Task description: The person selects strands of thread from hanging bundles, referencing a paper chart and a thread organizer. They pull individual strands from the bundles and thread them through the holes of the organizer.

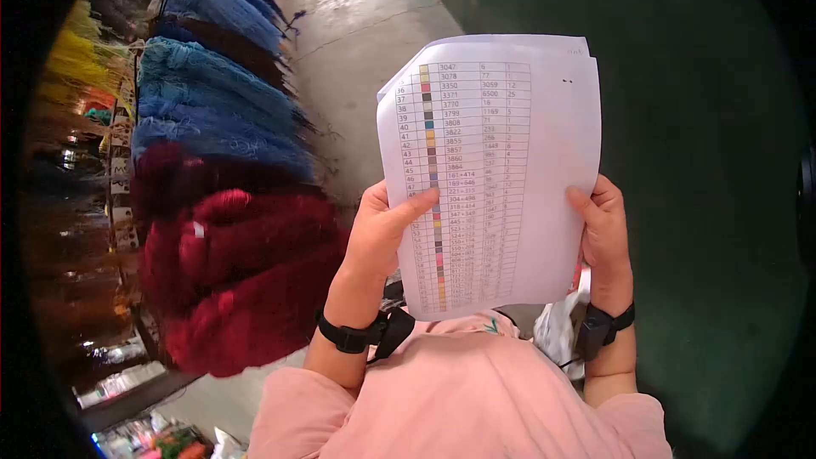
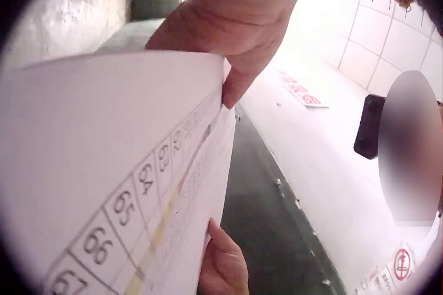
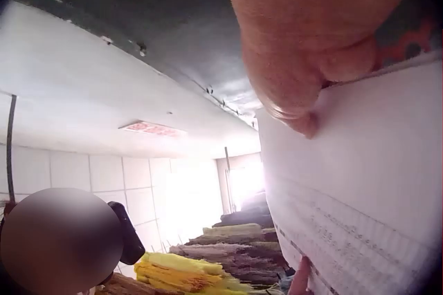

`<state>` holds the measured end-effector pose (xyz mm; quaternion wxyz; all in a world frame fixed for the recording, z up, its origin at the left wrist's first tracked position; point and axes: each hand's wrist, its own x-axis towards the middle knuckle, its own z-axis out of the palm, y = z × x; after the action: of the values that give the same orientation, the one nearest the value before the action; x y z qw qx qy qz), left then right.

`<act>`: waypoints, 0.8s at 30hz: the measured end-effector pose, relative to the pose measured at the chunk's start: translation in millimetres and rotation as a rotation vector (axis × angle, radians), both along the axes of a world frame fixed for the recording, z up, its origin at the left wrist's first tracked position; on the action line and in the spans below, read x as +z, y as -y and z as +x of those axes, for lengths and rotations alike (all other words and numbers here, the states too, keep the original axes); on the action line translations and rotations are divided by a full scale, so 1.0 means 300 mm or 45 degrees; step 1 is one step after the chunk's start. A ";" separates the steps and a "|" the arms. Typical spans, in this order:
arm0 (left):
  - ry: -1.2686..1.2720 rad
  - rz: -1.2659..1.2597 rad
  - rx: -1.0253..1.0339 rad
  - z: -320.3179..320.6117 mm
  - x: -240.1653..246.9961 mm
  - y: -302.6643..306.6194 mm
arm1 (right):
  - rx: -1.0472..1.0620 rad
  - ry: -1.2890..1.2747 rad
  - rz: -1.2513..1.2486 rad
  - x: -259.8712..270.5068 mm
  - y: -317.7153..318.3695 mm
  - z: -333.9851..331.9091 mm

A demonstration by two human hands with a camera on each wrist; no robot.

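Note:
Several stacked sheets of paper (image 1: 552,136), printed with a table of numbers and a column of small colour squares, are held up before the chest. The left hand (image 1: 382,225) grips their left edge, its thumb lying across the colour column. At the opposite edge the right hand (image 1: 605,219) pinches the sheets, thumb on the front and fingers behind. In the left wrist view, rows numbered in the sixties show on the paper (image 2: 104,115) below the left hand (image 2: 242,25). The right wrist view has the right hand (image 3: 311,46) at the sheet's edge.
Dark red yarn bundles (image 1: 246,280) hang at the left, with blue skeins (image 1: 221,110) beyond them and yellow ones (image 1: 76,51) further left. A pale floor strip (image 1: 357,25) runs beside the yarn. Dark green floor (image 1: 705,204) lies to the right.

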<state>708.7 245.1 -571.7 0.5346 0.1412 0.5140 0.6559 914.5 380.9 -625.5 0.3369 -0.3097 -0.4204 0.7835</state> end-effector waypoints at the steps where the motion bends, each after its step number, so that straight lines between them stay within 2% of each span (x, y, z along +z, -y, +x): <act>1: 0.012 0.000 0.006 -0.005 -0.022 -0.018 | 0.017 0.001 -0.006 0.000 -0.020 -0.008; 5: 0.014 -0.009 0.033 0.009 -0.039 -0.038 | 0.071 0.059 -0.028 -0.004 -0.071 -0.003; 6: 0.042 -0.011 -0.048 -0.001 0.012 0.015 | -0.021 0.084 -0.027 0.079 0.027 0.019; 9: 0.015 0.006 -0.053 0.011 0.015 -0.018 | 0.053 0.048 0.025 0.100 -0.042 0.020; 12: -0.260 -0.082 -0.024 0.015 0.001 -0.033 | 0.151 0.023 0.032 0.092 -0.089 0.020; 13: -0.249 -0.044 -0.137 -0.018 0.025 0.006 | 0.032 0.047 0.032 0.128 0.022 0.035; 17: -0.307 -0.007 -0.081 -0.013 -0.006 0.000 | 0.130 0.030 0.062 0.101 -0.022 0.016; 19: -0.333 -0.059 -0.054 0.003 0.011 0.008 | 0.188 0.007 0.001 0.089 -0.027 0.026; 20: -0.433 -0.184 -0.058 -0.002 0.020 0.017 | 0.183 -0.002 -0.025 0.092 -0.025 0.035; 22: -0.680 -0.374 0.037 -0.026 0.033 0.002 | 0.224 0.119 0.168 0.037 -0.105 0.023; 23: -0.597 -0.323 0.224 -0.030 0.033 -0.023 | 0.236 0.180 0.287 0.041 -0.175 0.024; 24: -0.507 -0.284 0.398 -0.030 0.027 -0.020 | 0.296 0.224 0.251 0.073 -0.237 0.033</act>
<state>699.8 251.0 -563.6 0.3276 0.1266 0.6935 0.6291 924.4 451.9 -603.4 0.2346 -0.2917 -0.5562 0.7420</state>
